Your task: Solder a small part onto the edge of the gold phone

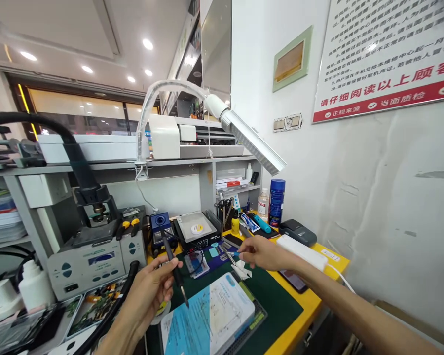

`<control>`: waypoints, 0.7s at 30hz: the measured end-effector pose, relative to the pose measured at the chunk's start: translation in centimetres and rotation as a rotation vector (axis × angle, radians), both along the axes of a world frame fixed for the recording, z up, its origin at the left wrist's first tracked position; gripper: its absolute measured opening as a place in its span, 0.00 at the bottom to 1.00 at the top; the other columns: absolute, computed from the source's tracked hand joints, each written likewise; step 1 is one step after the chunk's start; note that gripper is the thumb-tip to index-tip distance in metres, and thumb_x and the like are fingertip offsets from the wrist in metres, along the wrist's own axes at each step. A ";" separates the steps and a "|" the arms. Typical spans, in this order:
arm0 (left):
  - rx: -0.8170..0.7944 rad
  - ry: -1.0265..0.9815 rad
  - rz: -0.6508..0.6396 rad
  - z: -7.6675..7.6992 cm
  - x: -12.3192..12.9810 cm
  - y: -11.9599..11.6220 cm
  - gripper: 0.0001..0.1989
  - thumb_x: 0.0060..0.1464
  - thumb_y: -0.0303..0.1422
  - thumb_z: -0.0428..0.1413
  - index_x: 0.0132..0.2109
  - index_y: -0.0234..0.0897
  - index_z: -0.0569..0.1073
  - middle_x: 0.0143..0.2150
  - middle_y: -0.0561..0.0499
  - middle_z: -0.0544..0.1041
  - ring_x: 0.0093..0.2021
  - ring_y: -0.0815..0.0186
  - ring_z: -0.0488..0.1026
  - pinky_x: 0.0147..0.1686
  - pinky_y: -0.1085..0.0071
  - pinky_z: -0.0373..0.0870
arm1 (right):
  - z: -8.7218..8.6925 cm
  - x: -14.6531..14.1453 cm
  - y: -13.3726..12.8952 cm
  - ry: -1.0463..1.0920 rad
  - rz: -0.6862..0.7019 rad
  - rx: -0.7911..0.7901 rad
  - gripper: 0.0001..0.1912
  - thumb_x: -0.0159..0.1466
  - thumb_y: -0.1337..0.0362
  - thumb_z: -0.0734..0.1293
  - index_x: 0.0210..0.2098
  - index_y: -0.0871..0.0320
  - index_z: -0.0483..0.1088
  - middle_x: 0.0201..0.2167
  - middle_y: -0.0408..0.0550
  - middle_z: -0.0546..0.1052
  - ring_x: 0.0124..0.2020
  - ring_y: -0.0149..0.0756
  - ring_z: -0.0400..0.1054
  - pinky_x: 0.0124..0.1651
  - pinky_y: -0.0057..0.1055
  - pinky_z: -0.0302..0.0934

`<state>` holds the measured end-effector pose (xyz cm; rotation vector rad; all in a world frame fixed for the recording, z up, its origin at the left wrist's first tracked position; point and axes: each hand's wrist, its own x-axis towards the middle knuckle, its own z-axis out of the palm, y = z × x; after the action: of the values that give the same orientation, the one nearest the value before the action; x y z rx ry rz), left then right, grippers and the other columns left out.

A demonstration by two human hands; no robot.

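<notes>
My left hand [159, 278] is closed around a black soldering iron [174, 266], whose metal tip points down above a blue and white box [210, 315]. The box lies on the dark green mat [281, 308]. Farther back and to the right, my right hand [261, 252] has its fingers pinched at the end of a thin, bluish item, too small to make out. Just below those fingers lies a crumpled white tissue [241, 269], with small tools beside it.
A grey rework station [92, 264] stands at left, near trays of circuit boards [98, 301]. Behind the mat are a blue iron holder [160, 228] and a heating plate [196, 229]. A blue spray can [277, 202] and white power strip [299, 250] sit right. A lamp [253, 140] hangs overhead.
</notes>
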<state>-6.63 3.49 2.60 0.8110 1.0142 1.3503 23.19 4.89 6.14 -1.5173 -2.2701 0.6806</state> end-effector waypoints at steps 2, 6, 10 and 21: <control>0.018 0.002 -0.014 0.3 -0.2 -0.1 0.08 0.55 0.23 0.61 0.42 0.33 0.73 0.35 0.48 0.79 0.14 0.78 0.59 0.08 0.81 0.59 | -0.7 -0.7 1.6 -0.065 0.015 0.047 0.11 0.70 0.60 0.67 0.45 0.62 0.75 0.41 0.50 0.80 0.41 0.40 0.76 0.45 0.40 0.71; 0.029 0.028 -0.097 1.2 -0.7 -0.5 0.12 0.52 0.25 0.62 0.45 0.33 0.73 0.36 0.48 0.80 0.15 0.77 0.61 0.08 0.81 0.59 | -2.4 -2.2 3.4 -0.110 0.076 0.049 0.16 0.70 0.60 0.69 0.54 0.59 0.71 0.53 0.53 0.75 0.50 0.45 0.73 0.51 0.47 0.70; 0.027 0.103 -0.227 2.3 -1.2 -0.5 0.08 0.60 0.27 0.58 0.46 0.34 0.72 0.34 0.52 0.78 0.16 0.78 0.61 0.10 0.82 0.57 | -2.8 -3.3 3.8 0.049 0.091 0.034 0.15 0.70 0.58 0.68 0.52 0.61 0.71 0.50 0.53 0.76 0.46 0.42 0.74 0.47 0.43 0.71; -0.037 0.532 -0.596 6.0 0.5 0.0 0.11 0.64 0.35 0.59 0.50 0.34 0.75 0.45 0.48 0.79 0.37 0.66 0.78 0.35 0.66 0.78 | -0.4 -8.4 3.2 0.691 0.324 -0.419 0.27 0.63 0.38 0.66 0.29 0.57 0.65 0.19 0.33 0.56 0.19 0.25 0.46 0.21 0.25 0.43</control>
<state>-6.16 3.53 8.57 1.3571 1.0732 0.6116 14.74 8.08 5.75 -0.8379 -1.8926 1.5681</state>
